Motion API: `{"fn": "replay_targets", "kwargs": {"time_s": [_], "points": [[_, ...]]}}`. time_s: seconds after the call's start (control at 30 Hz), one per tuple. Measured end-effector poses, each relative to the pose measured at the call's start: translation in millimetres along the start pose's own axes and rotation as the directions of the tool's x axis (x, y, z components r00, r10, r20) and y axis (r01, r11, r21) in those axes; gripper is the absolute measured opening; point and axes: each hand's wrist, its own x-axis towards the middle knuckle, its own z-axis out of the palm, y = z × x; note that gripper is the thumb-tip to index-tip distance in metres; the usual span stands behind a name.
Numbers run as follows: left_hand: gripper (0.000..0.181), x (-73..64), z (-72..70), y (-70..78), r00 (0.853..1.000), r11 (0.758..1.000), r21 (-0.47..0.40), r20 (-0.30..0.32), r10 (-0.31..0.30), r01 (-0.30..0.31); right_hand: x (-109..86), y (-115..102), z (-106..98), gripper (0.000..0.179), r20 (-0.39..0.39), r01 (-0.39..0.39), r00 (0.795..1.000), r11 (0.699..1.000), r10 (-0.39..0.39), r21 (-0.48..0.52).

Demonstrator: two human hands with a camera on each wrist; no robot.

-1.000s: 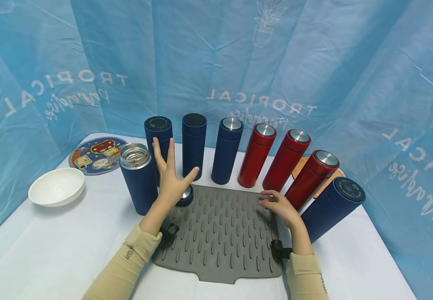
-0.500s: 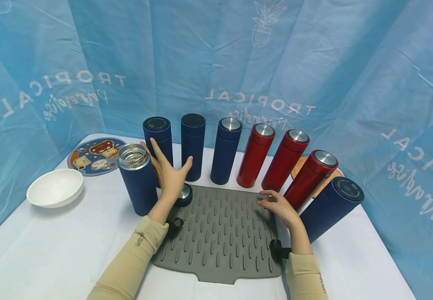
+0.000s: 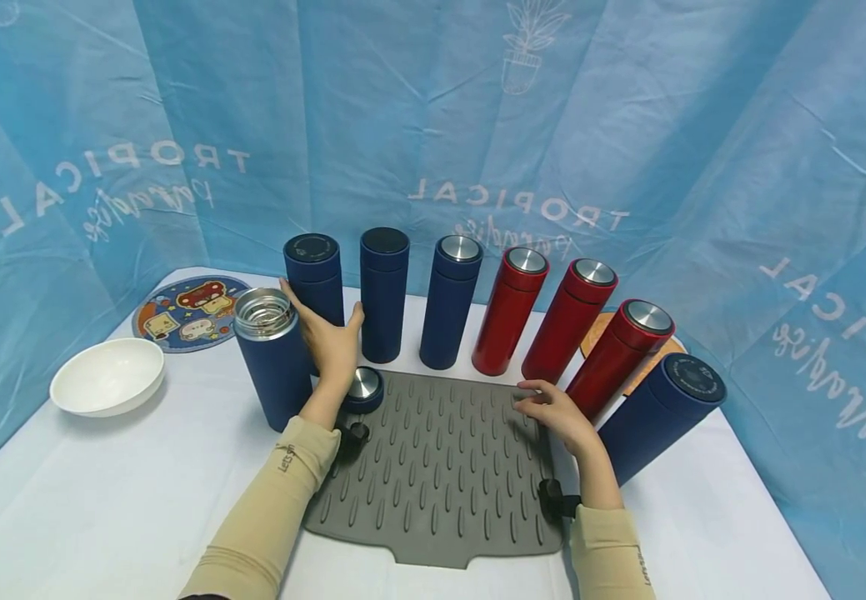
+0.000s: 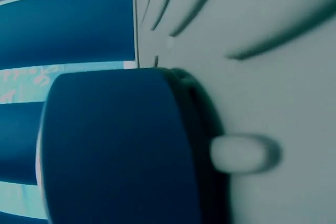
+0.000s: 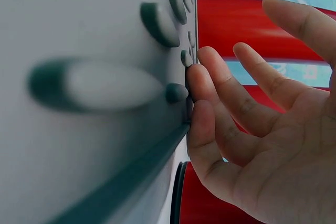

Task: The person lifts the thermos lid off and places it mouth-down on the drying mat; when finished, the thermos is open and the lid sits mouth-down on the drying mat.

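Observation:
My left hand (image 3: 332, 343) reaches up to the back-left blue thermos (image 3: 317, 287), its fingers along the left side and its thumb just off the right side. An uncapped blue thermos (image 3: 277, 375) with a bare steel mouth stands left of that hand. Near my left wrist, a blue cap with a steel top (image 3: 364, 389) sits on the grey ridged mat (image 3: 440, 467); the cap's blue side (image 4: 115, 150) fills much of the left wrist view. My right hand (image 3: 560, 417) rests at the mat's right edge, fingers loosely bent and holding nothing (image 5: 247, 114).
Behind the mat stand two more blue thermoses (image 3: 383, 300) and three red thermoses (image 3: 511, 312). Another blue thermos (image 3: 658, 421) is right of my right hand. At left are a white bowl (image 3: 106, 379) and a round cartoon mat (image 3: 188, 312). An orange board (image 3: 637, 379) lies behind the red ones.
My left hand has moved down from over the cap and in around the back-left blue thermos, with its spread fingers drawing closer to it. The right hand stays put.

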Motion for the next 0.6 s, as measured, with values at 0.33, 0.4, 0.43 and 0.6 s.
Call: {"fn": "replay_targets", "kwargs": {"time_s": [0.33, 0.4, 0.43, 0.6], "points": [[0.089, 7.5, -0.1, -5.6, 0.998, 1.000, -0.026, -0.058, 0.011, -0.012, -0.3, 0.9, -0.3, 0.046, 0.000, 0.000, 1.000, 1.000, 0.000, 0.016], [0.087, 8.2, 0.2, -6.3, 0.998, 0.999, -0.036, -0.055, 0.007, -0.009, 0.0, 0.9, -0.3, 0.046, 0.000, 0.003, 1.000, 1.000, -0.003, 0.016], [0.086, 8.5, 0.3, -6.5, 0.999, 0.999, -0.039, -0.052, 0.003, -0.005, 0.2, 1.1, -0.3, 0.046, 0.000, 0.004, 1.000, 1.000, -0.004, 0.015], [0.085, 8.2, -0.9, -7.2, 0.999, 0.998, -0.061, -0.048, 0.001, -0.004, -0.3, 0.4, 0.1, 0.047, 0.005, 0.005, 1.000, 1.000, -0.005, 0.006]]}}
